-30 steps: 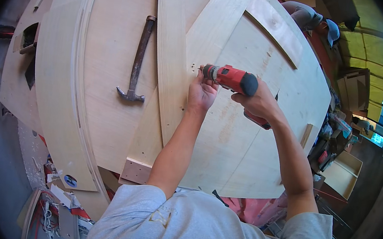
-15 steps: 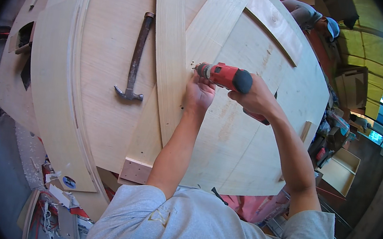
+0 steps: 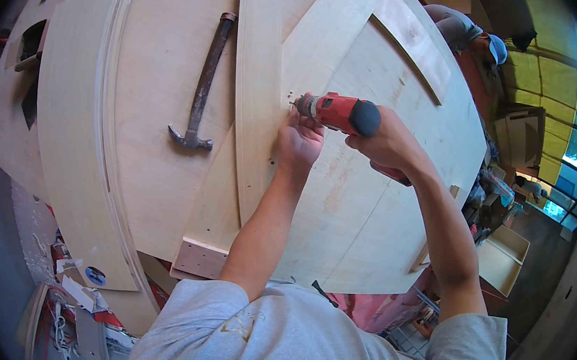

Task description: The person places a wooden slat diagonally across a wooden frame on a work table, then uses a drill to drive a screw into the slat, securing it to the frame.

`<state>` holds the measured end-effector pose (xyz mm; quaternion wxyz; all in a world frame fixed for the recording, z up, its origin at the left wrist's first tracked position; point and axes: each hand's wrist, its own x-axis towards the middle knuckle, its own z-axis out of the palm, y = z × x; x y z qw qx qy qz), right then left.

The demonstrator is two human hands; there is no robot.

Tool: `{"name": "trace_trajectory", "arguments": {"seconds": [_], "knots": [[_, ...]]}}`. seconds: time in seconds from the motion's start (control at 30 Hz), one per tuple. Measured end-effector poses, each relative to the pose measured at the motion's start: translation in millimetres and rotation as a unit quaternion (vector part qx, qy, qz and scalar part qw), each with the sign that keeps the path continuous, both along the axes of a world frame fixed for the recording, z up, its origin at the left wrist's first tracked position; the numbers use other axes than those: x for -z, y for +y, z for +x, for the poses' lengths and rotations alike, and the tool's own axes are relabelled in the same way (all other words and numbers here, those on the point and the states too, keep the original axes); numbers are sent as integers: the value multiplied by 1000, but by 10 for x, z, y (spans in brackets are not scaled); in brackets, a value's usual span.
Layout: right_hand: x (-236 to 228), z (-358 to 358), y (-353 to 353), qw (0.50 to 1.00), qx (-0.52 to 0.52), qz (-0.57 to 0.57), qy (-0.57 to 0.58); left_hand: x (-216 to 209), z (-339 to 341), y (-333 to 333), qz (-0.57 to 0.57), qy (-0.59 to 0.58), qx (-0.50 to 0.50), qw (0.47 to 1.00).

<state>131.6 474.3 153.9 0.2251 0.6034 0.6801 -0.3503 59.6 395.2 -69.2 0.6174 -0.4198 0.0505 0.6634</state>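
My right hand (image 3: 392, 145) is wrapped round the grip of a red and black cordless drill (image 3: 338, 112), held level with its chuck to the left. The drill's tip meets a pale wooden plank (image 3: 263, 51) close to a few small holes. Just under the chuck is my left hand (image 3: 299, 141), palm up with its fingers curled together at the tip; whatever they pinch is too small to make out. Left of the plank, a claw hammer (image 3: 207, 80) with a dark handle lies on the large plywood panel (image 3: 147, 186).
A second plank (image 3: 336, 27) slants away beneath the first. A short board (image 3: 415, 42) lies on the panel's far right. At left stands a long curved plywood strip (image 3: 80, 88). Beyond the far right edge, a person in a pale cap (image 3: 497, 49) bends over. An open box (image 3: 503, 259) is at right.
My view has turned slightly, so the hammer and the panel's edges sit a little farther left. Both hands and the drill keep their place at the plank.
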Motion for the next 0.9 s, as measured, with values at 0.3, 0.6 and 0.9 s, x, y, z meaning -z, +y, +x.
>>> {"name": "trace_trajectory", "arguments": {"seconds": [0.3,0.6,0.9], "knots": [[88,-12,14,1000,-16,5,4,-57,-10,20,-11,32,16,999],[188,-48,-31,999,-44,19,-11,14,80,-110,1,44,-4,999],[322,-90,14,993,-81,82,36,-48,1,-44,22,92,26,995]]}}
